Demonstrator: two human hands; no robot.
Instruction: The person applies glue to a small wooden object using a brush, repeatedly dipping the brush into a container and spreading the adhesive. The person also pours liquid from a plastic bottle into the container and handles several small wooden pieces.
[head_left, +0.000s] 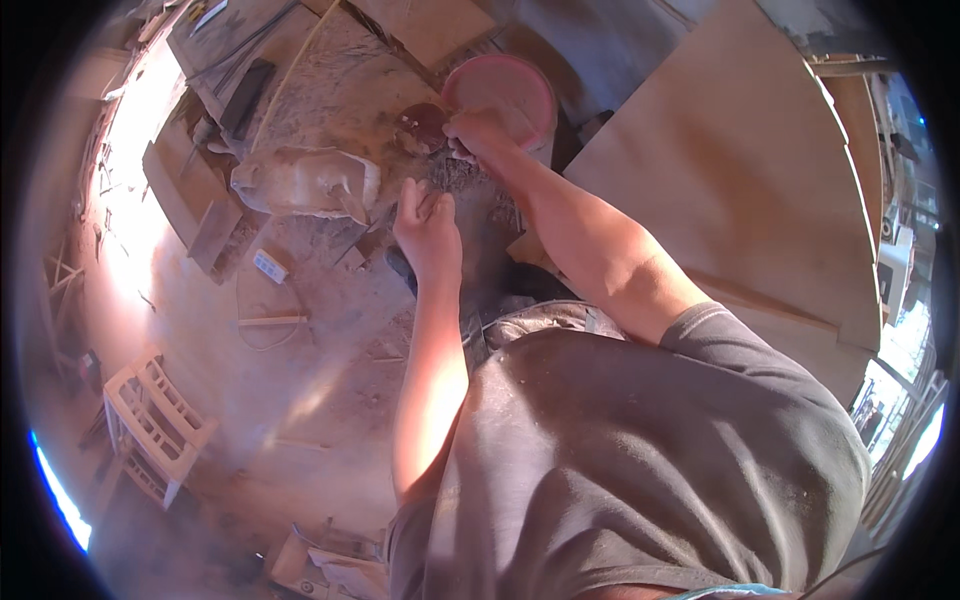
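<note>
My right hand (475, 135) is closed at the near left side of a pink-rimmed round tub (548, 105). Its fingers meet the edge of a dark red round piece (423, 127), which looks like a disc; whether it is flat or hollow I cannot tell. Lower and to the left, my left hand (430, 225) is raised with its fingers curled in. What they may hold is too small to make out. Just left of that hand lies an open, pale dusty sack (310, 183), its mouth turned toward me.
Large brown boards (730, 170) lean at the right. Wood offcuts (190, 185) and a pale cord (290, 75) lie at the upper left. A white power strip (270, 265) rests on the dusty floor (330, 330). A slatted wooden frame (155, 420) stands lower left.
</note>
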